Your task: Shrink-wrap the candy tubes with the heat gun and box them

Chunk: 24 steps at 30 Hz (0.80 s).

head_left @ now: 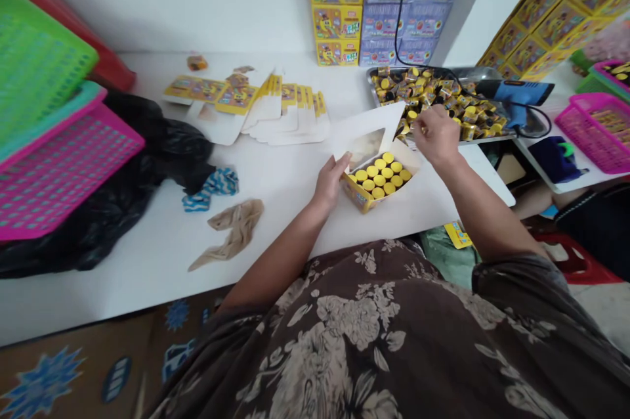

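My left hand (331, 184) grips the left side of an open yellow carton (367, 201), thumb on its white inner flap. Rows of small tubs with yellow lids (378, 179) stand upright inside, and the carton's white lid (369, 123) is raised at the back. My right hand (437, 135) is closed, above the near left part of a metal tray (480, 138) heaped with more such tubs (467, 110). Its fingertips are bent down, so whatever they hold is hidden.
A blue heat gun (516, 90) lies across the tray's right end, its black cord hanging in front of stacked boxes (381, 5). Flattened cartons (290, 110) lie back left, near brown cloth (233, 232) and stacked baskets (63, 169). Another person's arm (534, 199) shows at right.
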Motion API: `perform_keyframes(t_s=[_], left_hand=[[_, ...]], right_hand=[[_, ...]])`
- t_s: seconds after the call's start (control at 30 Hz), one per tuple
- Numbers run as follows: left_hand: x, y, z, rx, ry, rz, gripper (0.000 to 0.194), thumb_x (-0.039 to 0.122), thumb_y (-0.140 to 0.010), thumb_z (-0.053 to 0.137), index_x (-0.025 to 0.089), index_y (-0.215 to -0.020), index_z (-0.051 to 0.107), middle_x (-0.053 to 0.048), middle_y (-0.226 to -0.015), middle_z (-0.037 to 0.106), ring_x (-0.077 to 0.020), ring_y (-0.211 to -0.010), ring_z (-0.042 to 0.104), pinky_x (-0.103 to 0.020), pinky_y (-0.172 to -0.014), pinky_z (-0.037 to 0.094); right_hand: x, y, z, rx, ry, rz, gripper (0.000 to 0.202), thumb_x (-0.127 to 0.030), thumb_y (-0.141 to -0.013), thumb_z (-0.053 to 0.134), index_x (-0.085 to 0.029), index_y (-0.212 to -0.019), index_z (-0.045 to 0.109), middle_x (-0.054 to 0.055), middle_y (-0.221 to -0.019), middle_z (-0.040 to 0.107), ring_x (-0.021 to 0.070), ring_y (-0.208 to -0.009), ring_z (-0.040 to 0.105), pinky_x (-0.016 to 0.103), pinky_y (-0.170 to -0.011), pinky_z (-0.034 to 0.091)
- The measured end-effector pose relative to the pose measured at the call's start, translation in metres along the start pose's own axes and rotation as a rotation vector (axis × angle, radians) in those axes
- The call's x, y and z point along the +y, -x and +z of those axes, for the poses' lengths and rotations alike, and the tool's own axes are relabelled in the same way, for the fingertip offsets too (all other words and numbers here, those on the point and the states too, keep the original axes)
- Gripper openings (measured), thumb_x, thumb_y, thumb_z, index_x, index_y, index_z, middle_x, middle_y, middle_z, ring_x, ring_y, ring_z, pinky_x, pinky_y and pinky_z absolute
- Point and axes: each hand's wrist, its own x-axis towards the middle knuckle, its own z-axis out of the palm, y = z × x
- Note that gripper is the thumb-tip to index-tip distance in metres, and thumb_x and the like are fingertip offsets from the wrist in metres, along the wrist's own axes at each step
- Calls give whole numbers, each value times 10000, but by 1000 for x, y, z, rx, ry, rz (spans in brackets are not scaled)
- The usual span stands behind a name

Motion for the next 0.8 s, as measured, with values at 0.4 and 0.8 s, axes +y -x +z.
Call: perform_keyframes(t_s=[0.4,0.8], left_hand=[[-2,-5,-18,-168,42,-23,516,702,-728,790,194,-799,843,-95,-882,832,-326,-1005,765,-436,-1016,540],[11,-4,-10,-129,70,-94,506,657,-656,802,189,-847,800,-72,-824,781,-259,-835,702,-375,-821,528]], right_hand=[[149,-29,43,-193,125,551,646,-584,-916,694,-80,-1320,711,300,-1372,618,474,-1317,521,624,-1104,452],[126,-47,40,-396,-203,573,583,-565,-698,943,-187,-1120,802,77,-1064,769,292,-1048,708,388,-1010,556]])
